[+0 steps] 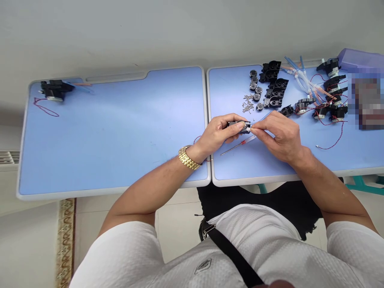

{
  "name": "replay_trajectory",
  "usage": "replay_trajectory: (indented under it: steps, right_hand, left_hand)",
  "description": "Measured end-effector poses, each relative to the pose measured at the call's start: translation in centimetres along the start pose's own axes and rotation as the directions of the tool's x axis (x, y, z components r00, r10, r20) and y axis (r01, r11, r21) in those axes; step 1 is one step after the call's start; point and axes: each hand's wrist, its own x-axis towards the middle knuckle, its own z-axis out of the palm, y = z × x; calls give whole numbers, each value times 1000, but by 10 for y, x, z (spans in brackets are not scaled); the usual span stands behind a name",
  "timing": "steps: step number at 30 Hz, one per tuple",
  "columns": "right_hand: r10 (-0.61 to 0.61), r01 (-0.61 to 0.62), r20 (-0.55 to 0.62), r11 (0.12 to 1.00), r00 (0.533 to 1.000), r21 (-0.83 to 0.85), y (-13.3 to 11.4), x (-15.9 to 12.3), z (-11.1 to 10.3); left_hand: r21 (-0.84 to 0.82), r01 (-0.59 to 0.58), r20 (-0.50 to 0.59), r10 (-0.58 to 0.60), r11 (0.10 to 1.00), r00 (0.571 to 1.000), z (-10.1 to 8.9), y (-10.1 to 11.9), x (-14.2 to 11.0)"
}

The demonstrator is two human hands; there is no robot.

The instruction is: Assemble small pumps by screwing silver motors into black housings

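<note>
My left hand (215, 134), with a gold watch band at the wrist, is closed around a small black plastic housing (247, 131). Thumb and fingers hide much of this part. At the housing's right end, my right hand (280, 134) is closed in a pinch on a thin bluish tube (264, 117), whose other end runs up behind the fingers. Just below both hands a screwdriver (231, 149) with a clear and red handle lies on the table. A thin red wire shows beside my left wrist.
Beyond my hands lie loose screws (248, 106), round black parts (253, 86) and black housings (274, 96). Loose tubes (304, 80) and wired assemblies (337, 112) are at right, near a purple bin (360, 60). Another assembly (55, 89) sits far left. A seam divides the blue tables.
</note>
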Motion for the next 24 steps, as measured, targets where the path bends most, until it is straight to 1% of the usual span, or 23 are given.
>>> replay_trajectory:
  steps: [3, 7, 11, 13, 16, 19, 22, 24]
  right_hand:
    - [-26, 25, -11, 999, 1000, -31, 1, -2, 1]
    - [-82, 77, -53, 993, 995, -95, 2, -4, 7]
    - [-138, 131, -98, 988, 986, -76, 3, -5, 10]
    - [-117, 111, -81, 991, 990, -75, 3, -5, 9]
    - [-63, 60, -20, 993, 998, -103, 5, -6, 7]
    - [-75, 74, 0, 990, 997, -122, 6, -5, 6]
    - [-88, 88, 4, 992, 996, -94, 5, -3, 4]
    - [-50, 51, 17, 997, 999, -50, 4, -2, 3]
  left_hand:
    - [-10, 15, 17, -14, 1000, 1000, 1, 3, -1]
    - [6, 30, 41, -30, 1000, 999, 2, 8, -1]
    - [9, 60, 75, -61, 998, 995, 3, 11, -2]
    - [10, 63, 76, -64, 998, 995, 3, 10, -2]
    - [-5, 48, 54, -47, 999, 997, 3, 8, -2]
    - [-29, 46, 36, -45, 999, 998, 2, 6, -1]
    - [-25, 34, 25, -33, 999, 999, 2, 4, 0]
    - [-12, 24, 18, -24, 1000, 1000, 2, 4, -1]
